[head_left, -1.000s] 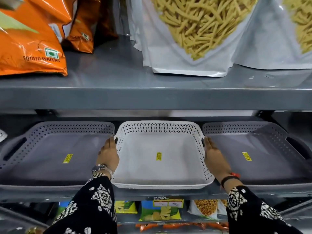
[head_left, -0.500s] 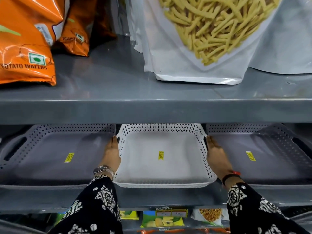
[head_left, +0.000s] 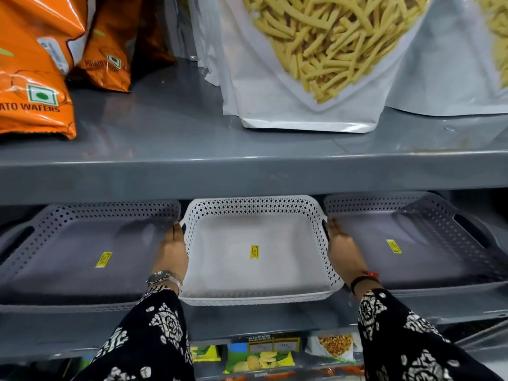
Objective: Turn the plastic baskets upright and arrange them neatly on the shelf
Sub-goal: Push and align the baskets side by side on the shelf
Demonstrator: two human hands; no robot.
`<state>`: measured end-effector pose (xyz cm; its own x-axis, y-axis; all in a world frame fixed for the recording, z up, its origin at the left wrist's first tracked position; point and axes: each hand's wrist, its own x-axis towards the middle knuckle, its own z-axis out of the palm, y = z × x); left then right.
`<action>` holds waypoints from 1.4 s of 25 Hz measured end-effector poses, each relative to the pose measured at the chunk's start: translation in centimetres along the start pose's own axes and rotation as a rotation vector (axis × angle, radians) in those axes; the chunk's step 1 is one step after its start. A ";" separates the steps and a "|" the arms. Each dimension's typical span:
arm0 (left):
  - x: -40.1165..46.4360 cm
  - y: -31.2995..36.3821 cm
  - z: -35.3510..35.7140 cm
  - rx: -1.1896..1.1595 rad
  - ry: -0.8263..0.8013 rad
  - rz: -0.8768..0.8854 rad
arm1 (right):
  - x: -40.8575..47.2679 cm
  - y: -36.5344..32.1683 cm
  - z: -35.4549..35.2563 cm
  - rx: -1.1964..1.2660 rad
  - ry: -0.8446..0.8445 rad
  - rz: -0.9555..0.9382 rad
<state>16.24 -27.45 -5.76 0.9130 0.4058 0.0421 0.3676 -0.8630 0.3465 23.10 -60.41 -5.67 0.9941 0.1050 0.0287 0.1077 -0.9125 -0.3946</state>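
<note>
A: Status on the grip?

B: Both flat, not clenched. My left hand [head_left: 173,250] is pressed along the left wall of the white basket [head_left: 255,270], my right hand [head_left: 343,251] along the right wall. Palms in, fingers straight, tips up near the side handles. I'm squeezing it between my palms, not hooking anything. Can't tell if the fingertips go into the handle slots.

A: Where's the basket?

B: Mid shelf [head_left: 247,323], open side up, sitting between the left grey basket [head_left: 82,243] and the right grey basket [head_left: 412,235]. All 3 look upright already, stickers showing on the floors. My hands fill the gaps on either side.

A: Step in hand?

B: Imo final squaring of the middle one. To do it well: even push from both palms so it slides straight back w/o twisting, keep it flat on the shelf, match its front rim to the neighbours' front rims, then pull the hands straight out so I don't nudge the grey ones.

A: Orientation, long axis?

B: Mouth faces up. Handles point left and right, so that axis runs along the shelf. Which side is longer, can't say for sure, wide-angle lens warps it. Front rim looks roughly parallel to the shelf edge, maybe sticks out a bit more than the grey ones.
</note>
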 end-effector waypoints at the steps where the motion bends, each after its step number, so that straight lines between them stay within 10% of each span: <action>1: -0.5 0.1 0.0 0.013 0.010 0.001 | -0.4 0.0 -0.1 -0.001 -0.003 0.002; 35: -4.0 0.0 0.0 -0.103 0.023 -0.092 | -3.9 0.8 -0.6 0.126 0.046 -0.059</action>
<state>12.61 -29.07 -5.91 0.8715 0.4896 0.0266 0.4285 -0.7868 0.4442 19.32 -61.76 -5.50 0.9861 0.1359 0.0958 0.1657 -0.8482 -0.5031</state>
